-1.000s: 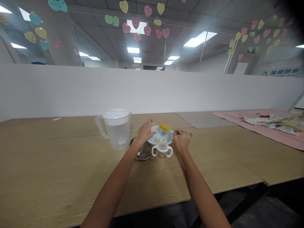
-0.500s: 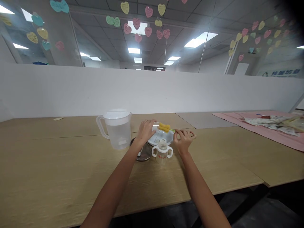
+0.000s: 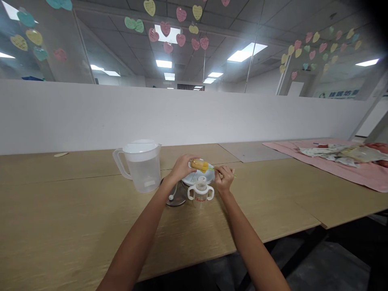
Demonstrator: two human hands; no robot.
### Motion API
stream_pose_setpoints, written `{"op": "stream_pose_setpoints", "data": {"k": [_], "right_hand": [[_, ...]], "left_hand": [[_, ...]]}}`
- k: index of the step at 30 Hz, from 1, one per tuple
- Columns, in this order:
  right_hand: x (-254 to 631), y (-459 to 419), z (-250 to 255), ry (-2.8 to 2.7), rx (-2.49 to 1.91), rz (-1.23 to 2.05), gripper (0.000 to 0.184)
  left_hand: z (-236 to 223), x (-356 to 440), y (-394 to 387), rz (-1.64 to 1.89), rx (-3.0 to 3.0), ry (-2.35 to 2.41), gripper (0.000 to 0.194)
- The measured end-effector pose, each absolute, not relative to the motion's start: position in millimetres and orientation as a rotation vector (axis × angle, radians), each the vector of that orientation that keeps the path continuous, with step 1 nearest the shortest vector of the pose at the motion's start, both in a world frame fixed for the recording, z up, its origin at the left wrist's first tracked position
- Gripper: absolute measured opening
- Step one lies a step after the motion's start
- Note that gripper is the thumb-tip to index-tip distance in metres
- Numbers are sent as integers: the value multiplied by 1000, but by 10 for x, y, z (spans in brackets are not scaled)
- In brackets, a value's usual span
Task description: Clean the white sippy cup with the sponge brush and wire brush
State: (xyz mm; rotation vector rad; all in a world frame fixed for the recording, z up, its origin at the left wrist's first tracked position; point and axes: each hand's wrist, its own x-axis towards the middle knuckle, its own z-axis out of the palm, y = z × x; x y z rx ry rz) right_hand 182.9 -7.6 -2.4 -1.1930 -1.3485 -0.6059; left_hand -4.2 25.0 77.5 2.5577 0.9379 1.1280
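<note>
My left hand (image 3: pixel 182 166) is closed around a small clear cup-shaped cover (image 3: pixel 196 162), held sideways above a white dish (image 3: pixel 209 178). The yellow sponge head of a bottle brush (image 3: pixel 204 166) sits mostly inside that cover. Its thin green handle is pinched in the fingers of my right hand (image 3: pixel 224 178). In front of the dish, a clear baby bottle (image 3: pixel 200 199) with two white handles and red print stands upright without a lid. Left of the bottle, a white straw with a rounded end (image 3: pixel 171 197) lies on a dark round tray (image 3: pixel 179 200), partly hidden by my left forearm.
A translucent lidded pitcher (image 3: pixel 142 165) stands left of my hands. Far right, a pink cloth (image 3: pixel 281 150) carries several packets (image 3: pixel 330 154). A flat wooden piece (image 3: pixel 61 154) lies at the back left. A white partition (image 3: pixel 121 115) borders the table's rear.
The brush's yellow sponge has gone from outside the clear cover to mostly inside it, as my right hand moved left. The view has turned slightly right.
</note>
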Motion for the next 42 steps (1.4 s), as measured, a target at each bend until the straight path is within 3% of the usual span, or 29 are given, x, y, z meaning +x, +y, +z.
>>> {"op": "stream_pose_setpoints", "data": {"k": [10,14,25,35,42], "right_hand": [[1822,-59,2,-1501,-1395,-318,29],[1811,-80,-30,-1588,-1445,-137,29],[1792,-68,-4,-1357,-1791,-159,34],[1818,-68,-12,-1381,-1599,-180,32],[1791,-64,-23,-1271,-1599,-220,33]], "left_hand": [[839,-6,187,1153,2299,880,57],[853,-36,183,1099,2406,919,50],[879,-1,85,825,2467,860,56],[993,33,-45,957,2431,834,53],[1039,50,-112,837,2471,677,55]]}}
